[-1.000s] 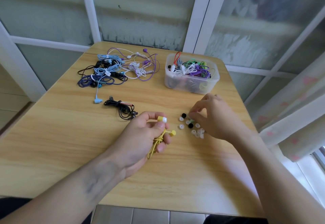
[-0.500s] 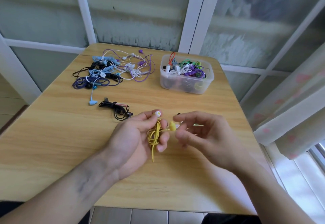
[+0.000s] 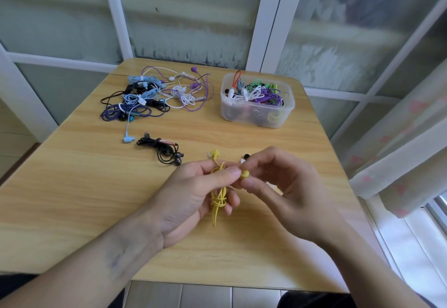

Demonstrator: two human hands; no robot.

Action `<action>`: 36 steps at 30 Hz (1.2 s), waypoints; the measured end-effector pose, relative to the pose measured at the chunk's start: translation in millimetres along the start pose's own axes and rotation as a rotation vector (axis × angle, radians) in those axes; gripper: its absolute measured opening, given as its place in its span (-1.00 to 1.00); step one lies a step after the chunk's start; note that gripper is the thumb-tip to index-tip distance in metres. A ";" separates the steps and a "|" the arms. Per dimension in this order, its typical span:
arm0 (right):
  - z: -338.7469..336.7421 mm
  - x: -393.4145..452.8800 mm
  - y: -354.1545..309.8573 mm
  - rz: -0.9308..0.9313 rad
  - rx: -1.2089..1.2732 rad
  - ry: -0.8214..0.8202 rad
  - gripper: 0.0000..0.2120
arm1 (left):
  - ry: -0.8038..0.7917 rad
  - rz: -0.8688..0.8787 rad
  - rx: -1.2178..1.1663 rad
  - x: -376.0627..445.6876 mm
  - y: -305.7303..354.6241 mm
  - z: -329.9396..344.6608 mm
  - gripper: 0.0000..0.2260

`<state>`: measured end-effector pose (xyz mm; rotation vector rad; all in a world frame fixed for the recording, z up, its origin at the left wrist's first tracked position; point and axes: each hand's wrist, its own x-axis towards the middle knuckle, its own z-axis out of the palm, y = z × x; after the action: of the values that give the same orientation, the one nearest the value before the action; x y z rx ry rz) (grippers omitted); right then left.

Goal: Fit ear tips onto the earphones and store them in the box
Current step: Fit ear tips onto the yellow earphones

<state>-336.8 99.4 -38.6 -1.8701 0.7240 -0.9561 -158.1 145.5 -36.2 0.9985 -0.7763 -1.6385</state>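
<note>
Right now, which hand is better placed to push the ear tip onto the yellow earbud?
Right. The right hand already pinches at the yellow earbud, while the left hand is busy holding the bundled yellow cable.

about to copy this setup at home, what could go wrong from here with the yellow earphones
1. The right hand works at a small yellow earbud above the table; a tip could slip and roll off the near edge.
2. The left hand grips the yellow cable bundle with the other earbud hanging free; it might snag or uncoil.
3. The box looks nearly full, so the bundle might not sit inside.
</note>
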 end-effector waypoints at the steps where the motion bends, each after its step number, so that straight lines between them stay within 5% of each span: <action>1: -0.7 -0.2 0.5 -0.016 -0.045 0.003 -0.89 | 0.009 -0.001 0.022 0.6 -0.8 -1.0 -0.64; 11: -2.0 0.8 0.5 0.028 -0.166 0.121 -0.85 | 0.087 0.027 0.045 0.3 -0.2 -0.5 -0.75; 17: -3.7 3.5 -10.2 0.208 0.338 0.228 -0.81 | 0.098 0.043 -0.041 -0.5 0.5 -1.2 -0.67; 23: 3.9 5.1 -12.6 0.370 0.604 0.197 -0.79 | 0.129 0.074 -0.053 -1.5 -0.6 3.9 -0.82; 36: 9.8 2.7 -16.6 0.565 0.653 0.260 -0.71 | 0.223 0.345 0.294 -10.2 0.9 8.1 -0.83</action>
<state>-325.5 108.9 -25.9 -0.9127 0.8947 -0.9174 -163.6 155.2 -29.4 1.1572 -0.9927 -1.1172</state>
